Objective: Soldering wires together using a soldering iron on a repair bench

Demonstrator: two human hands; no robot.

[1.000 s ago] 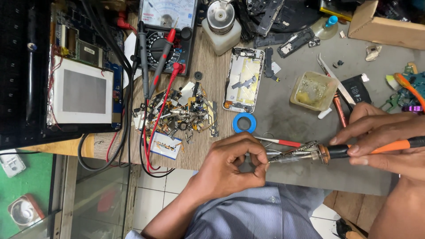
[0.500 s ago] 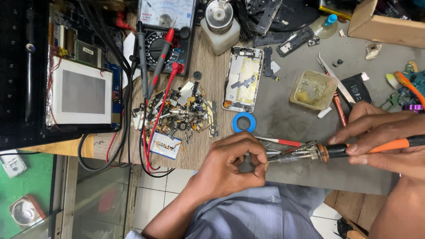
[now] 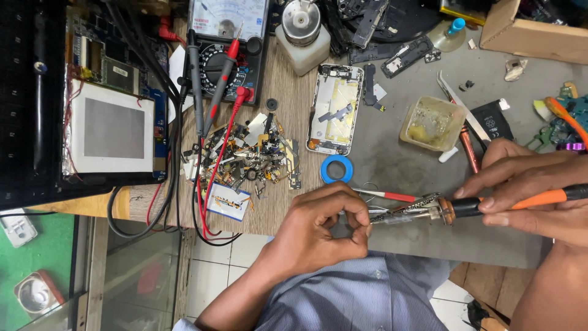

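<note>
My right hand point(image 3: 527, 190) grips a soldering iron point(image 3: 484, 205) with an orange and black handle, its metal tip pointing left. My left hand point(image 3: 321, 227) is curled at the table's front edge, fingertips pinched together right at the iron's tip; what they pinch is too small to make out. A red-handled tool point(image 3: 389, 196) lies on the grey mat just behind the iron. A blue tape ring point(image 3: 335, 168) sits a little beyond my left hand.
An opened phone frame point(image 3: 334, 110), a heap of small electronic scraps point(image 3: 248, 159), a multimeter point(image 3: 226, 43) with red and black probes, a yellowish flux tub point(image 3: 432, 122), tweezers point(image 3: 462, 107), a glass bottle point(image 3: 300, 30) and a cardboard box point(image 3: 533, 30) crowd the bench. A white-screened device point(image 3: 110, 125) lies left.
</note>
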